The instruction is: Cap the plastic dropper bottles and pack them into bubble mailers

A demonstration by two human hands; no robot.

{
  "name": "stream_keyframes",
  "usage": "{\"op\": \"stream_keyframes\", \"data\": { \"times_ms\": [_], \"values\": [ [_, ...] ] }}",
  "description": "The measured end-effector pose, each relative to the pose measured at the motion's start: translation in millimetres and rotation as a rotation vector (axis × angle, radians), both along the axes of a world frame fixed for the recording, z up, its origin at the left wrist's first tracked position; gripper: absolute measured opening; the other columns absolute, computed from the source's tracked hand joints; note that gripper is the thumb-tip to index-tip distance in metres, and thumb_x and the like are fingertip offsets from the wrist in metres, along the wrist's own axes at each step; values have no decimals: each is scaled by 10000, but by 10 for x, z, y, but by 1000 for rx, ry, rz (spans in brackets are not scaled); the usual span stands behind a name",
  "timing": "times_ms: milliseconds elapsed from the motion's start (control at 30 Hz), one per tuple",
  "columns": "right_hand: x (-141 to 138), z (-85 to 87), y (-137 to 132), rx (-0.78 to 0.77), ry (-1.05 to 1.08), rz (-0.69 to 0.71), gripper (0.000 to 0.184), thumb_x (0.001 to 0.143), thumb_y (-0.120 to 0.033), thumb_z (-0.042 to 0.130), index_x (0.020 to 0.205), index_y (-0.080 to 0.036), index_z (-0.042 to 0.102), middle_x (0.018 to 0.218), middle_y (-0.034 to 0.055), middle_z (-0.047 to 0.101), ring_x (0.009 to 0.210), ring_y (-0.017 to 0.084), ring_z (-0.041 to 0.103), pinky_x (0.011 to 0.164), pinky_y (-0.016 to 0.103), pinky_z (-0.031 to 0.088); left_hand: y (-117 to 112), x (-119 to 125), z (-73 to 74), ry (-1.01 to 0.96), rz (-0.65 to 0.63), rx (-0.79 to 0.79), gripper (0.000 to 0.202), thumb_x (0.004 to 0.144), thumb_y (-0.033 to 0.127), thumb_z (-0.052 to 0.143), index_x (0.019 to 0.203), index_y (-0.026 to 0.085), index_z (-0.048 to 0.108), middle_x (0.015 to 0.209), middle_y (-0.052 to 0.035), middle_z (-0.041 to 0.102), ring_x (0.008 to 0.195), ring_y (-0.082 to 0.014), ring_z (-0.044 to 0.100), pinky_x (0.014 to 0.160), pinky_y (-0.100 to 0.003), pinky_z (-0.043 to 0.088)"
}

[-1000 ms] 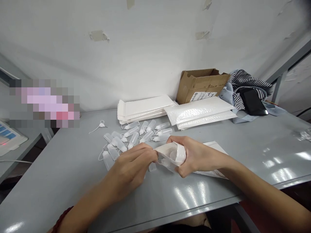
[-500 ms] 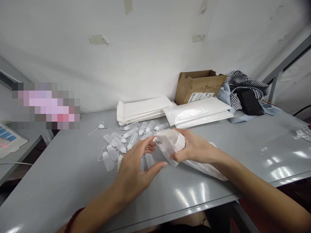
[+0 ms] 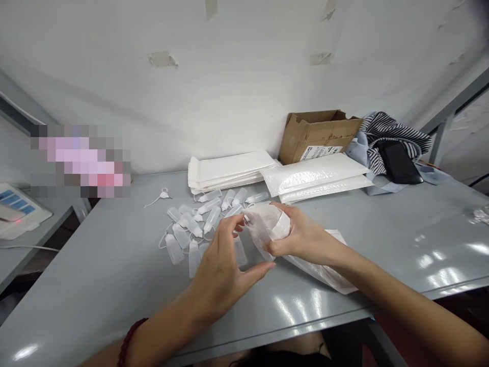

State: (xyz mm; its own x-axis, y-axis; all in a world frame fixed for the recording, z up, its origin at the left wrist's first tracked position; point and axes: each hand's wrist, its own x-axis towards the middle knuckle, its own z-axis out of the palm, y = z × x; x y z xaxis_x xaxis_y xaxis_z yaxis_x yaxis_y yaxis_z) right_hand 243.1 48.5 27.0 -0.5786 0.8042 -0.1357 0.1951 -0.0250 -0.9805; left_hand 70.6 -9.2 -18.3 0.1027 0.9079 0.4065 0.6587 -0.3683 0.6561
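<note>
My right hand [image 3: 292,229] is closed around a white padded mailer [image 3: 324,272], whose mouth faces left and gapes open. The mailer's lower end rests on the table. My left hand [image 3: 229,260] is beside that mouth, with fingers curved and thumb spread well apart. Its fingertips are at the mailer's left edge, by a small dark tip; whether they pinch anything is hard to see. Several small translucent squeeze bottles [image 3: 174,250] with white nozzles and looped cap straps lie loosely behind and left of my left hand, which partly hides some.
White padded mailers are stacked [image 3: 231,168] at the back, with more mailers [image 3: 317,176] to their right. Behind stand a cardboard box [image 3: 321,135], striped cloth [image 3: 397,130] and a black phone-like object [image 3: 400,162]. One loose cap with strap [image 3: 163,194] lies left on the grey table [image 3: 114,255].
My left hand has come slightly closer to the mailer's mouth, its thumb now near the lower edge. My right hand keeps its hold. The whole view has shifted a little.
</note>
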Motion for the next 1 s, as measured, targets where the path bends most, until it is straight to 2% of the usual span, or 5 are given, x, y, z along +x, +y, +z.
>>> {"op": "stream_keyframes", "data": {
  "times_ms": [500,667,800,900,1000],
  "values": [
    [-14,15,-24,-4,35,20,333,609,-24,634,890,-192,573,734,-53,535,656,96,479,560,212,366,-16,0,38,47,-3,89,737,626,258,759,1233,208,343,1089,-71,540,947,-206,566,798,-352,529],
    [13,43,-1,9,9,18,303,610,-46,635,863,-189,552,733,-51,528,651,97,471,555,210,366,20,-60,125,-199,-62,-147,721,614,337,789,1217,241,405,1085,-68,581,956,-221,586,824,-385,530],
    [30,57,-11,19,-41,42,299,605,-80,662,842,-192,517,692,-59,509,608,93,456,514,202,343,96,-122,246,-514,-186,-429,361,784,369,644,1094,210,550,904,-41,639,805,-162,628,716,-293,548],
    [30,63,-46,36,-71,101,307,606,-79,657,827,-202,483,670,-70,493,576,84,430,477,187,313,142,-149,311,-552,-262,-572,191,839,346,567,879,174,640,648,6,613,581,-111,585,594,-242,520],
    [48,80,-63,110,-133,121,323,628,-116,669,870,-216,478,689,-67,498,600,97,448,492,193,342,172,-201,359,-548,-232,-571,158,811,300,594,766,167,665,557,22,600,507,-101,570,550,-226,507]
  ]
}}
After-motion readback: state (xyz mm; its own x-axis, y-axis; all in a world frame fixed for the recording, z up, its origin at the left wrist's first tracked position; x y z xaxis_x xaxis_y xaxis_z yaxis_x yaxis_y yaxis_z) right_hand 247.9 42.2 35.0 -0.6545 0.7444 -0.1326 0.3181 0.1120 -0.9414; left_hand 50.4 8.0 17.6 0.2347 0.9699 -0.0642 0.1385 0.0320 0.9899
